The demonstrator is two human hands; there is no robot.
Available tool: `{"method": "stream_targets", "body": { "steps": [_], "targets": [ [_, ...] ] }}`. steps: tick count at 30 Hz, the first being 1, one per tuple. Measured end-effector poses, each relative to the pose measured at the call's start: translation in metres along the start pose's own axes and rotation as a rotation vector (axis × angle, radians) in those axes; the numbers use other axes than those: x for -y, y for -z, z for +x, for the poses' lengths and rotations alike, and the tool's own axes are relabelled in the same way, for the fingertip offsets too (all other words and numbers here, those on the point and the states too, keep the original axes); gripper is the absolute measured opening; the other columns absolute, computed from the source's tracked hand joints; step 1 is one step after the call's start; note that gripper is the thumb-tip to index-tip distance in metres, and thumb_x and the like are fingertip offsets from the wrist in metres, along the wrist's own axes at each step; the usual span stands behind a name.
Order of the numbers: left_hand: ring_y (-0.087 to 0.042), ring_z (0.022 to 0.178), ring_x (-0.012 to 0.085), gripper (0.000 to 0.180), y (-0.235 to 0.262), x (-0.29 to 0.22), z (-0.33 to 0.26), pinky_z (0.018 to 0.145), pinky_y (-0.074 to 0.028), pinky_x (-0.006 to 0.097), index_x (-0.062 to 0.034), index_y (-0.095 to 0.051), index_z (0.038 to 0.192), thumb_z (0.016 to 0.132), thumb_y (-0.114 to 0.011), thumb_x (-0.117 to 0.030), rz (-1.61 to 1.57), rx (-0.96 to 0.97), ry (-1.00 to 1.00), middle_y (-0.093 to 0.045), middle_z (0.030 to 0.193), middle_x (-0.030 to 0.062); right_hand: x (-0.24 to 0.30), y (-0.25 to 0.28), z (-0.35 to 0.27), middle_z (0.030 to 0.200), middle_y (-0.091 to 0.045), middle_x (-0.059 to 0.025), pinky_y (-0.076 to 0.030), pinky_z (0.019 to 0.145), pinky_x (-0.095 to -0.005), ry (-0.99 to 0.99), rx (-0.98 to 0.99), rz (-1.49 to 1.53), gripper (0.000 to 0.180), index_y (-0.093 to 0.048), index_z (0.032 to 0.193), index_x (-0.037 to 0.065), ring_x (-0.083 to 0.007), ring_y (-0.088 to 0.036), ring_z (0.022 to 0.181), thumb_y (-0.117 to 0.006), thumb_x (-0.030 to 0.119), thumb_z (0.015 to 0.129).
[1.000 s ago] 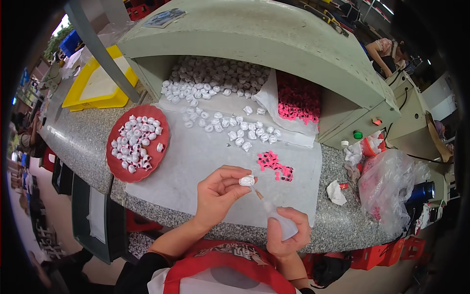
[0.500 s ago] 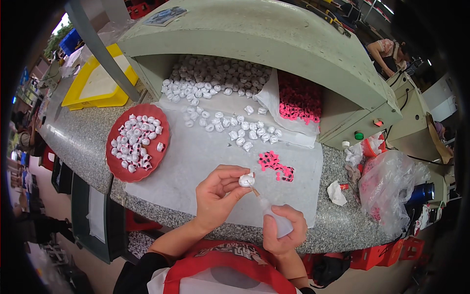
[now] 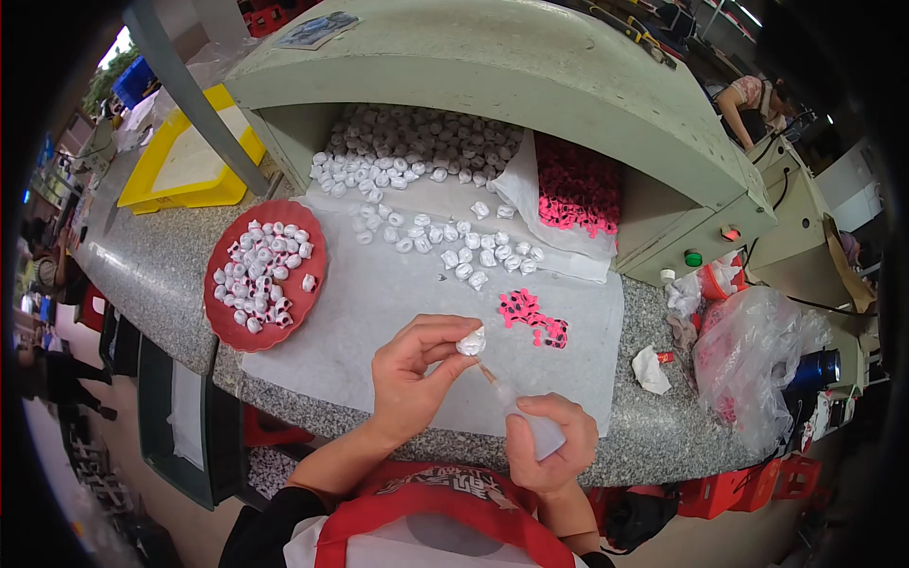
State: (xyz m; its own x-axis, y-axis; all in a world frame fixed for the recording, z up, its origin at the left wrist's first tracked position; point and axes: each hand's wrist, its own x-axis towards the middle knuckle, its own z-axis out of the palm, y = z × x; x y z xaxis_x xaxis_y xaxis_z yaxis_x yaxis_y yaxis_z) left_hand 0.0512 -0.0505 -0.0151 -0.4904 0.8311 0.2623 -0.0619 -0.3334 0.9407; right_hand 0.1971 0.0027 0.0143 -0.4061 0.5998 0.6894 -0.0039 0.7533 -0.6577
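Between thumb and fingers, my left hand (image 3: 417, 369) pinches a small white rounded piece (image 3: 472, 342) above the paper sheet. My right hand (image 3: 551, 440) is wrapped round a translucent squeeze bottle (image 3: 533, 421), whose thin brownish tip points up at the underside of that piece. Whether the tip touches it I cannot tell. Just beyond my hands lies a patch of small pink-and-black pieces (image 3: 533, 317). Farther off, loose white pieces (image 3: 464, 248) are scattered on the paper. A red scalloped plate (image 3: 220, 312) on the left carries white pieces with pink showing on some.
A grey-green metal hood (image 3: 492, 71) arches over heaps of white pieces (image 3: 426, 142) and pink pieces (image 3: 578, 189). The yellow tray (image 3: 199, 197) stands at far left. Crumpled tissue (image 3: 650, 370) and a clear plastic bag (image 3: 757, 360) lie at right. Another person (image 3: 748, 104) works beyond.
My left hand has shifted slightly left, and the white piece is turned a little in its fingers. The bottle tip has come slightly left and sits lower against the piece.
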Motion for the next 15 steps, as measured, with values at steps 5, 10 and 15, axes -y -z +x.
{"method": "stream_targets", "body": {
  "steps": [5,10,15],
  "targets": [
    [-0.054,0.101,0.0269,0.029,0.0006,-0.0014,-0.0001,0.084,-0.048,0.031,0.0049,-0.05,0.097,0.072,-0.054,0.018,-0.086,-0.006,0.049,-0.052,0.105,0.0182,-0.0007,0.0017,0.0017,0.063,-0.059,-0.01,-0.04,0.041,-0.025,-0.019,-0.021,-0.009,0.019,-0.056,0.082,-0.001,-0.0179,-0.053,0.044,-0.062,-0.002,0.065],
    [-0.055,0.101,0.0285,0.03,0.0059,-0.0059,0.0032,0.083,-0.048,0.033,0.0033,-0.05,0.097,0.07,-0.056,0.016,-0.26,-0.015,0.264,-0.055,0.105,0.0177,-0.002,0.0018,0.0005,0.064,-0.059,-0.0101,-0.04,0.041,-0.0252,-0.011,-0.027,0.004,0.019,-0.055,0.082,-0.002,-0.0178,-0.053,0.044,-0.063,-0.002,0.065],
    [-0.055,0.101,0.0301,0.033,0.0079,-0.0076,0.004,0.086,-0.045,0.036,0.002,-0.051,0.098,0.068,-0.057,0.015,-0.336,0.012,0.36,-0.056,0.104,0.0156,-0.0014,0.0025,0.0006,0.064,-0.06,-0.0097,-0.04,0.04,-0.0251,0.002,-0.033,0.018,0.019,-0.054,0.082,-0.002,-0.0175,-0.053,0.044,-0.063,-0.002,0.065]
  ]
}}
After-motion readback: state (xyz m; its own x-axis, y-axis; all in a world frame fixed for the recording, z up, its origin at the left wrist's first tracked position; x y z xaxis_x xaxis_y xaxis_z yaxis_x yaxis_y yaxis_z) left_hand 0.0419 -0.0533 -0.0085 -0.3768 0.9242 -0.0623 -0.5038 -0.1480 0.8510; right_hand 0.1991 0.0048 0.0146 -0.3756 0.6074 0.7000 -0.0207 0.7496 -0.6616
